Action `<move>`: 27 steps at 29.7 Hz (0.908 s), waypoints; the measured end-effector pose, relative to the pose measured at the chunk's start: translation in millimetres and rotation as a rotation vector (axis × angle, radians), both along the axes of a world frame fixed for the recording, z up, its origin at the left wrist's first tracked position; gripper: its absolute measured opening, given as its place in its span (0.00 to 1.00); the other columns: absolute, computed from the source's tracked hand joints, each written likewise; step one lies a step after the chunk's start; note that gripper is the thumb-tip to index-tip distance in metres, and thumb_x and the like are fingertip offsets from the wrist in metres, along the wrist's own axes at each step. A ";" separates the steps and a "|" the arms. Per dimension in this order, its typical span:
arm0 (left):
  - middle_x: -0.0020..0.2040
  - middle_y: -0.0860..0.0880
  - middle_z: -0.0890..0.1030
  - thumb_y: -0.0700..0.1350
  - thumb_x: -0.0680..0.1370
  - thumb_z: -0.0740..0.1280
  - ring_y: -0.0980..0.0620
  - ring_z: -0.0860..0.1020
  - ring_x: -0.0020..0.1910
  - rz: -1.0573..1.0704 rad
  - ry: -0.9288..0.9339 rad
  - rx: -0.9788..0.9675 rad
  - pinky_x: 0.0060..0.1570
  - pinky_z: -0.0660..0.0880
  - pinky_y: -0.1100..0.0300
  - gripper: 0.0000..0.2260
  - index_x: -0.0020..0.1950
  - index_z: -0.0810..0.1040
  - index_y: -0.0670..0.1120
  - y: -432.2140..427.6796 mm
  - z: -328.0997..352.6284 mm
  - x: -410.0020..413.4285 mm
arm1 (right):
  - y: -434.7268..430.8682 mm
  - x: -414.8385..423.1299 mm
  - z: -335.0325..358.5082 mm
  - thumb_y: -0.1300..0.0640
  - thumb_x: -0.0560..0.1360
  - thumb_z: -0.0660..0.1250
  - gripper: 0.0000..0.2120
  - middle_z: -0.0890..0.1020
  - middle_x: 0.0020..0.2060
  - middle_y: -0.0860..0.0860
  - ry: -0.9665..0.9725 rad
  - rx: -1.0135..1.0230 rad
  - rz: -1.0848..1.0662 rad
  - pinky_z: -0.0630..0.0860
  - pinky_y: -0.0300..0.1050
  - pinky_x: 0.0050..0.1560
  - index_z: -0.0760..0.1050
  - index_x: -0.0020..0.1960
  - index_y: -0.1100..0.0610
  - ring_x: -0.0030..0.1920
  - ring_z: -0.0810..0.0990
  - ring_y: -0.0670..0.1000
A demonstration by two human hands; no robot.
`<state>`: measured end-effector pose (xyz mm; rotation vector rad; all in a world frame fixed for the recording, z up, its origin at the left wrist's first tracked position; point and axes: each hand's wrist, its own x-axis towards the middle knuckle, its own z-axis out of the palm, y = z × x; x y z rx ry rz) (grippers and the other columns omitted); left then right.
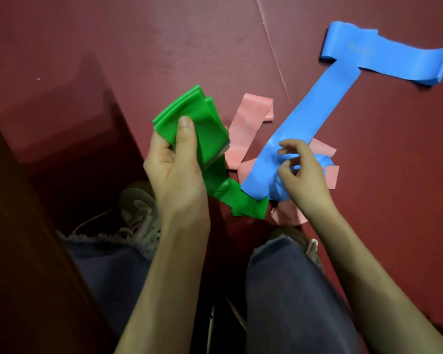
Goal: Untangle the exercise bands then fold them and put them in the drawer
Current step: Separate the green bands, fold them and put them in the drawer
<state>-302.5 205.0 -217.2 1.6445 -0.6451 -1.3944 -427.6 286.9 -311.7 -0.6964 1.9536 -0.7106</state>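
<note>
Denim legs [292,290] and pale laced shoes [138,208] fill the near edge of the red mat [164,42], with a dark wooden panel [23,251] along its left side. Just beyond the knees, the left hand [174,169] grips the green band [189,108], which is folded into a thick stack. The thumb is pressed over the top and the fingers are curled beneath. A loose green tail hangs from the stack down to the mat, its end tucked under the near end of the blue band [325,98]. The right hand [302,177] has its fingers curled into the crumpled near part of that blue band, pinching the bunched material. The pink band [248,118] lies flat on the mat in loose bends, beneath the blue one and showing on both sides of it. Farther on, the blue band runs diagonally toward the mat's far right corner, where it is doubled back on itself into a flat fold.
</note>
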 end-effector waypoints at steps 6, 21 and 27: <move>0.29 0.57 0.80 0.39 0.77 0.61 0.61 0.78 0.32 -0.107 0.060 -0.025 0.37 0.76 0.66 0.10 0.38 0.76 0.49 6.0 17.9 -10.5 | -16.7 -10.1 28.2 0.68 0.69 0.57 0.18 0.75 0.49 0.50 -0.067 -0.056 0.072 0.67 0.27 0.40 0.70 0.56 0.56 0.42 0.73 0.42; 0.42 0.52 0.76 0.35 0.76 0.59 0.62 0.73 0.42 0.077 -0.311 -0.536 0.48 0.71 0.71 0.09 0.53 0.70 0.46 14.6 95.7 -0.3 | -16.3 -13.5 95.1 0.73 0.70 0.56 0.19 0.75 0.46 0.53 -0.007 -0.128 0.223 0.69 0.27 0.44 0.71 0.59 0.61 0.46 0.74 0.50; 0.41 0.53 0.75 0.34 0.77 0.58 0.66 0.73 0.39 -0.036 -0.281 -0.430 0.46 0.71 0.72 0.09 0.53 0.71 0.45 17.7 80.1 1.1 | 24.3 7.4 48.3 0.70 0.72 0.58 0.13 0.80 0.46 0.55 -0.019 0.077 0.367 0.73 0.44 0.55 0.76 0.53 0.62 0.50 0.79 0.56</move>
